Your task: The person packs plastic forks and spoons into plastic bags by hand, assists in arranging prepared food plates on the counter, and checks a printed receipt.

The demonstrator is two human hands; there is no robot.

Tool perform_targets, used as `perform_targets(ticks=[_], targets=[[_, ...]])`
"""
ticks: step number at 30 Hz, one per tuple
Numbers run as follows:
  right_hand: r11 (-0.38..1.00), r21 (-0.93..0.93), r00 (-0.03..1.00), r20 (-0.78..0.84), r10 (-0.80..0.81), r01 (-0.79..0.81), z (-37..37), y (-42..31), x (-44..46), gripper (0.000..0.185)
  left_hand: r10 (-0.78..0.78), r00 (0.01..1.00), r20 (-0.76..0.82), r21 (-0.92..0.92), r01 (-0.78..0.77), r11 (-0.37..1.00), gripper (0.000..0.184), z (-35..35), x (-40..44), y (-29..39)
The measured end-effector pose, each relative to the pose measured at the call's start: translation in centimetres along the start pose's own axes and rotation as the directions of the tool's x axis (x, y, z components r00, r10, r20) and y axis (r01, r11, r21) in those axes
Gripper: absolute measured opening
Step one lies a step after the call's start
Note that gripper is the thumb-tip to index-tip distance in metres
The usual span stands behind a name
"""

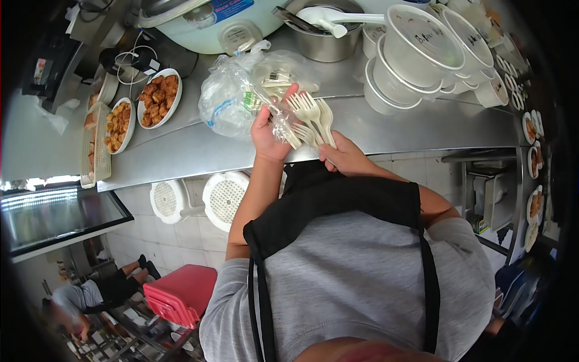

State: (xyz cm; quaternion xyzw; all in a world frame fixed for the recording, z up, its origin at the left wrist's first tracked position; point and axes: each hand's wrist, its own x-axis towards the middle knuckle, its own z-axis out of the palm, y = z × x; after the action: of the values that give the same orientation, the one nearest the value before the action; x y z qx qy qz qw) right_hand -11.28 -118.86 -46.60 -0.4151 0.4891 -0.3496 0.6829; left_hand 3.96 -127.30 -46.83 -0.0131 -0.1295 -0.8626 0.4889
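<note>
My right hand is closed around the handles of several cream plastic forks, their heads fanned out over the steel counter. A spoon-like piece sits at the right of this bunch. My left hand is cupped, palm up, around a crinkled clear plastic wrapper; some cream utensil ends show against it, and its fingers are partly covered. Just beyond the left hand lies a clear plastic bag with blue print. Beside it is another clear bag with pale utensils inside.
Stacked white lidded tubs stand at the right. A steel pot and a large rice cooker are at the back. Fried food fills oval dishes at the left. White stools and a red bin stand below; a person is farther off.
</note>
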Motion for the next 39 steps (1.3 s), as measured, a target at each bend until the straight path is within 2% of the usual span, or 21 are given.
perform_targets(ticks=[2,3,5,8,11,17,20,26,29,30,32,33,35,36,38,39], targets=[[0.997,0.003,0.996,0.039,-0.079,0.079,-0.1,0.5,0.3,0.024,-0.053,0.997,0.052,0.007,0.052,0.999,0.052,0.9,0.0,-0.3],[0.993,0.005,0.991,0.058,-0.118,0.118,-0.2,0.6,0.4,0.026,-0.057,0.998,0.028,0.063,0.056,0.996,0.055,1.1,-0.1,-0.5],[0.995,0.017,0.992,0.079,-0.101,0.100,-0.3,0.7,0.5,0.028,-0.063,0.998,-0.020,0.172,0.065,0.983,0.062,1.4,-0.3,-0.9],[0.999,-0.027,0.997,0.072,-0.042,0.044,-0.2,-0.4,0.0,0.026,-0.030,0.991,-0.128,0.178,0.053,0.983,0.060,1.1,-0.7,-1.5],[0.998,-0.058,0.999,0.045,0.010,-0.008,-0.3,-0.4,0.0,0.024,-0.007,0.991,-0.133,0.189,0.032,0.981,0.022,0.9,-0.7,-1.2],[0.999,-0.023,0.999,0.039,0.024,-0.023,-0.4,-0.1,0.5,0.026,-0.001,0.997,-0.083,0.196,0.017,0.980,0.022,0.6,-0.5,-0.7],[1.000,-0.015,0.999,0.036,0.023,-0.023,-0.4,-0.2,0.6,0.026,0.044,0.989,-0.142,0.171,-0.019,0.985,0.021,0.3,-0.5,-0.7],[1.000,0.011,0.999,0.049,0.015,-0.016,-0.7,0.4,1.0,0.027,0.057,0.989,-0.134,0.163,-0.035,0.986,0.022,-0.4,-0.5,-0.4],[0.999,-0.023,0.998,0.049,-0.029,0.030,-0.8,0.2,1.1,0.023,0.010,0.991,-0.133,0.087,0.002,0.996,0.025,-0.7,-0.6,0.1],[0.998,-0.041,0.997,0.048,-0.052,0.054,-0.8,0.1,1.2,0.023,0.052,0.980,-0.193,0.120,-0.029,0.992,0.026,-0.6,-0.6,0.0],[0.992,0.036,0.993,-0.012,-0.121,0.121,-0.6,-0.1,1.3,0.023,0.140,0.942,-0.306,0.188,-0.084,0.979,0.028,1.2,-0.4,-0.5],[0.985,0.073,0.987,-0.045,-0.154,0.157,-0.6,-0.2,1.4,0.023,0.166,0.939,-0.300,0.203,-0.108,0.973,0.028,1.2,-0.3,-0.5],[0.983,-0.022,0.982,-0.056,-0.182,0.181,-0.4,-0.3,1.6,0.023,0.216,0.933,-0.288,0.230,-0.152,0.961,0.029,1.2,-0.3,-0.5],[0.979,-0.069,0.978,-0.060,-0.198,0.194,-0.3,-0.4,1.6,0.024,0.281,0.901,-0.330,0.247,-0.205,0.947,0.028,1.5,-0.2,-0.3],[0.998,-0.024,0.989,-0.138,-0.056,0.053,-0.7,-0.7,1.5,0.026,0.409,0.818,-0.404,0.290,-0.309,0.906,0.028,2.2,0.0,0.6],[1.000,0.002,0.985,-0.174,0.017,-0.017,-0.9,-0.9,1.5,0.027,0.425,0.807,-0.409,0.350,-0.291,0.890,0.027,2.3,0.0,1.0]])
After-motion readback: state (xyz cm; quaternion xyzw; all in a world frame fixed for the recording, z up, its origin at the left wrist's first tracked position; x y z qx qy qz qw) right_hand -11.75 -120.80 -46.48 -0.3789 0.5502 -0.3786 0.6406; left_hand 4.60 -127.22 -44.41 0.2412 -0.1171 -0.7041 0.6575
